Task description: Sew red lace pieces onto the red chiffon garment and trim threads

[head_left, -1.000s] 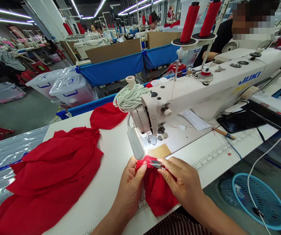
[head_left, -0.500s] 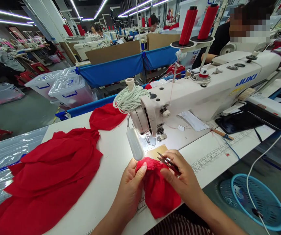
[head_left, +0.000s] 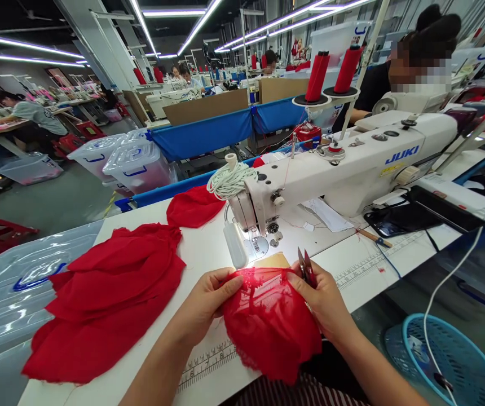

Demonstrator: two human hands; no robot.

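Observation:
A sheer red lace fabric piece (head_left: 272,321) is stretched between my two hands at the front of the sewing table. My left hand (head_left: 211,290) pinches its upper left edge. The upper right edge is pinched by my right hand (head_left: 321,293), which also keeps a pair of thread snips (head_left: 305,268) in its grip, blades pointing up and a little apart. Just beyond the fabric stands the white sewing machine (head_left: 344,158), its needle area lit. A tan patch (head_left: 272,261) lies on the table right behind the lace.
Red cloth pieces (head_left: 115,299) are heaped on the left, with another red cloth (head_left: 194,207) behind. A phone (head_left: 398,219) and a wooden-handled tool (head_left: 373,237) lie right. A blue basket (head_left: 449,361) stands below the table; a co-worker (head_left: 365,84) sits beyond the machine.
My hands have moved apart, and the bunched red fabric is now spread wide between them. The snips have turned from pointing left across the fabric to pointing upward. The camera view has shifted.

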